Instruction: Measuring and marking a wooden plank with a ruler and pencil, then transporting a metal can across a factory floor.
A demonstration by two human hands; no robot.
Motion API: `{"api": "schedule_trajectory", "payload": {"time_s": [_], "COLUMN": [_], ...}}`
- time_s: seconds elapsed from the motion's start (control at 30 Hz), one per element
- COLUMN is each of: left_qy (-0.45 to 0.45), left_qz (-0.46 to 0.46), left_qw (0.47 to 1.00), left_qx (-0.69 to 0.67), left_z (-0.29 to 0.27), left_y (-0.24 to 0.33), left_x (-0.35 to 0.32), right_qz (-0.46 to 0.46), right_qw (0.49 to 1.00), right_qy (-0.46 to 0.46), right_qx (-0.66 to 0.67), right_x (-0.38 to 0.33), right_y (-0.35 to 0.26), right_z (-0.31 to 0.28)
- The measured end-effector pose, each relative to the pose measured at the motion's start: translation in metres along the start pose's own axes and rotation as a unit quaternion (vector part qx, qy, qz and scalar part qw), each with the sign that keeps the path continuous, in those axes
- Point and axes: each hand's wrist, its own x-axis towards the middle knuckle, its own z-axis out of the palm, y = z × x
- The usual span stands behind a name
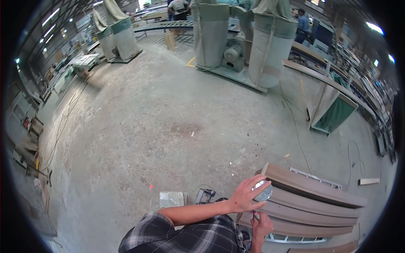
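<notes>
My left hand (247,195) grips a round, silvery tin-like disc (263,192) from above, its fingers spread over the rim. Just below it, my right hand (262,227) is closed round a small tool with a dark and reddish handle (256,215); its tip points up toward the disc, and I cannot make out its kind. Both hands are over the left end of several long brown wooden boards (314,207), which lie side by side on a pale metal rack (295,239).
A pale box (172,199) and a nail-gun-like tool (206,196) lie on the floor left of the boards. Dust collectors (213,40) stand ahead, with a green-panelled cart (335,113) to the right. Cables (297,135) cross the floor. People (179,7) work far off.
</notes>
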Motion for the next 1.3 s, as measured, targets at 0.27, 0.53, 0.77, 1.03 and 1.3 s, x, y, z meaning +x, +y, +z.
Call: {"api": "schedule_trajectory", "payload": {"time_s": [0.27, 0.53, 0.77, 1.03, 1.3], "left_qy": [-0.053, -0.120, -0.206, -0.328, -0.326], "left_qz": [0.032, 0.038, 0.122, 0.127, 0.095], "left_qw": [0.998, 0.992, 0.971, 0.933, 0.935], "left_qx": [0.021, 0.027, 0.023, 0.080, 0.107], "left_z": [-0.018, -0.026, -0.031, -0.049, -0.049], "left_y": [0.014, 0.029, 0.021, 0.030, 0.042], "left_x": [0.005, 0.011, 0.015, 0.024, 0.012], "right_qz": [-0.020, -0.033, -0.045, -0.056, -0.071], "right_qw": [1.000, 0.999, 0.998, 0.998, 0.997], "right_qy": [-0.009, -0.017, -0.051, -0.033, -0.020], "right_qx": [0.010, 0.022, -0.001, -0.005, 0.013], "right_x": [-0.011, -0.021, -0.030, -0.036, -0.036], "right_y": [0.005, 0.015, 0.019, 0.022, 0.020], "right_z": [-0.009, -0.017, -0.028, -0.028, -0.027]}}
